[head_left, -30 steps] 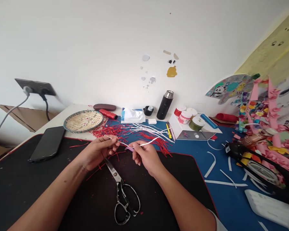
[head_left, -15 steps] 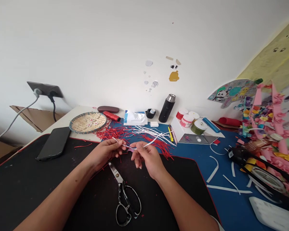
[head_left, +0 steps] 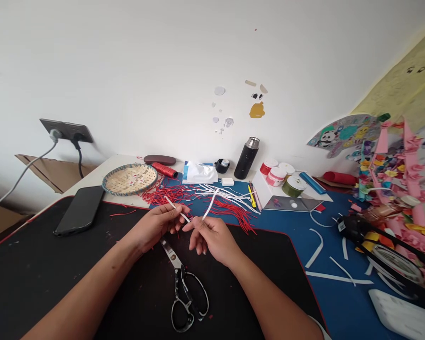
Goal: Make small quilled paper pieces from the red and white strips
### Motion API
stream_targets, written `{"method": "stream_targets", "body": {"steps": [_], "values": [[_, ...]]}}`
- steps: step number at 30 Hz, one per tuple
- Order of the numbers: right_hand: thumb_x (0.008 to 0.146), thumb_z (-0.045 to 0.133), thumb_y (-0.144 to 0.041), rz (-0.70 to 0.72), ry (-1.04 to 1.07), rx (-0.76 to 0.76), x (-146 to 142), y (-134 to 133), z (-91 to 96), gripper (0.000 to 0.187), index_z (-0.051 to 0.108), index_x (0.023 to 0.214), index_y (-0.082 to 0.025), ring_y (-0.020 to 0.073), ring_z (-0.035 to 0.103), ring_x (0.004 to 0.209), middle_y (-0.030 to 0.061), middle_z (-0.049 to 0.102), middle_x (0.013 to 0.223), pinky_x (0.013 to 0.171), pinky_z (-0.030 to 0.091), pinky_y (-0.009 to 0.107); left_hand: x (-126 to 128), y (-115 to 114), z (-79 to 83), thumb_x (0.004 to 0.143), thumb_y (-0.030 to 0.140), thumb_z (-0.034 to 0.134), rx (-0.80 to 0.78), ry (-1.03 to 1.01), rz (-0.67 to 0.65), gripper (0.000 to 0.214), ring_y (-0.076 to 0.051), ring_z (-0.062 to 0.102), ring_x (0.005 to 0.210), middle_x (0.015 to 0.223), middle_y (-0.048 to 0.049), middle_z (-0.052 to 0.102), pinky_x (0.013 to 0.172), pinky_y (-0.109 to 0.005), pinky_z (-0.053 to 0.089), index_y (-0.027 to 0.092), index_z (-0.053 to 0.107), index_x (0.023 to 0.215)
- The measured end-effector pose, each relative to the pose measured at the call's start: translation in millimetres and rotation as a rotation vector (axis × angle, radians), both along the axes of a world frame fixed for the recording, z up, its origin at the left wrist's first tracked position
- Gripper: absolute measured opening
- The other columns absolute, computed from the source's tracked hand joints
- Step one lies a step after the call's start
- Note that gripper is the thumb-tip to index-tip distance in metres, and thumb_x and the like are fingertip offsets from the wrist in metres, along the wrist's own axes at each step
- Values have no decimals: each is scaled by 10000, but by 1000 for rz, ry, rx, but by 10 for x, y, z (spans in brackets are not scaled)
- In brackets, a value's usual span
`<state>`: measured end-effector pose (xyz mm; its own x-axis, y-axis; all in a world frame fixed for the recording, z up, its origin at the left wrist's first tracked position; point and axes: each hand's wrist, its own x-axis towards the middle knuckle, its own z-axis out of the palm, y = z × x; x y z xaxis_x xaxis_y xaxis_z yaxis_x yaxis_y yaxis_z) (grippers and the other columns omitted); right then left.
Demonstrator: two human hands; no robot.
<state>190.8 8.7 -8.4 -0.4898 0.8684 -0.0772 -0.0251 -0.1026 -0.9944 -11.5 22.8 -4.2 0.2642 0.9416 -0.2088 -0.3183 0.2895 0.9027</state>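
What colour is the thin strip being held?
White. The held strip shows best in the head view, the only one here.

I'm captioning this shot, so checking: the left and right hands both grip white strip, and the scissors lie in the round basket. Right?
Not quite: the scissors lie on the black mat, as the head view shows. The left hand and right hand both grip white strip.

The left forearm (head_left: 92, 283) comes from the lower left, the right forearm (head_left: 272, 293) from the lower right — left hand (head_left: 156, 225) and right hand (head_left: 214, 237) meet closely near the centre, thumbs pinching.
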Motion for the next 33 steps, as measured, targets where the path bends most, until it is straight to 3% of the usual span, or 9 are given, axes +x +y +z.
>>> {"method": "stream_targets", "body": {"steps": [5,11,18,24,28,33], "values": [[942,570,-740,143,-127,6,10,-43,-16,645,794,994,-138,96,525,430,14,671,591,443,387,213,30,-49,34,765,535,885,42,77,-85,424,-114,487,548,668,-7,618,524,-229,366,158,818,947],[960,607,-672,255,-231,-11,22,-70,-17,560,804,954,-148,95,519,424,-10,637,551,466,429,214,12,-82,64,793,531,861,122,77,-216,410,-96,288,512,574,55,442,487,-244,155,163,816,967],[958,605,-674,289,-255,-19,15,-76,-1,565,803,947,-145,102,526,425,-11,626,545,474,442,228,21,-91,54,802,517,854,135,122,-275,361,-94,245,512,565,53,437,500,-265,136,168,762,783],[938,650,-656,213,-177,-33,3,-65,9,525,761,1008,-147,89,541,455,-3,668,632,450,390,207,33,-84,67,827,502,842,155,72,-169,365,-91,295,500,547,61,444,502,-258,174,170,711,749],[920,656,-660,70,-101,-26,-7,-42,48,522,746,1031,-158,83,514,435,-21,643,625,413,339,202,46,-54,92,824,474,853,142,27,-5,388,-83,330,487,559,62,468,496,-249,203,176,643,690],[908,665,-618,-63,-50,-8,-13,-17,38,503,753,1073,-152,90,511,434,-37,600,591,410,342,205,56,-32,103,794,462,870,96,7,59,424,-83,384,479,567,43,517,477,-241,233,173,602,637]]}}
